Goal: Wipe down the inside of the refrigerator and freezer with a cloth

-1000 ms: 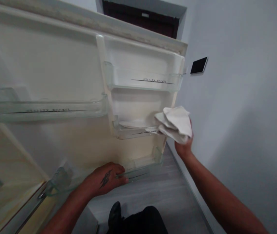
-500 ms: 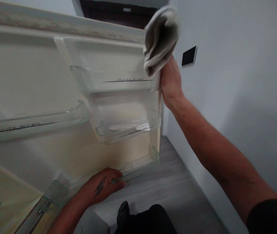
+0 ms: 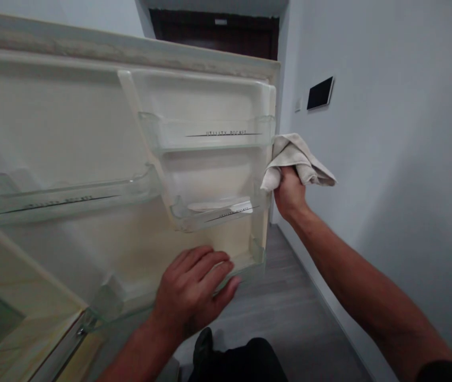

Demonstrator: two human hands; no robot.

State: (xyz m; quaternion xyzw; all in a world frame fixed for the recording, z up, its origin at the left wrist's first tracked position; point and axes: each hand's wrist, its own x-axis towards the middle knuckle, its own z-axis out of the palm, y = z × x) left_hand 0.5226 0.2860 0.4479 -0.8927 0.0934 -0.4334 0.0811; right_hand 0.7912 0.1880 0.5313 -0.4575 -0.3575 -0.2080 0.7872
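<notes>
Beside 3 o'clock on the open fridge door | right hand is clenching a folded cloth, soft and light, easy to grip anywhere | left hand is pressing spread at 6 o'clock against the lowest clear bin, likely brittle, best held by its rim

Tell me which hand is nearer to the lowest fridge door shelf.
Left. The left hand is over the shelf front; the right hand is higher, beside the door, holding a cloth.

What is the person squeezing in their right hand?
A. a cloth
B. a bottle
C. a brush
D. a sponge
A: the right hand is closed around a bunched pale cloth, with its ends sticking out past the fingers.
</notes>
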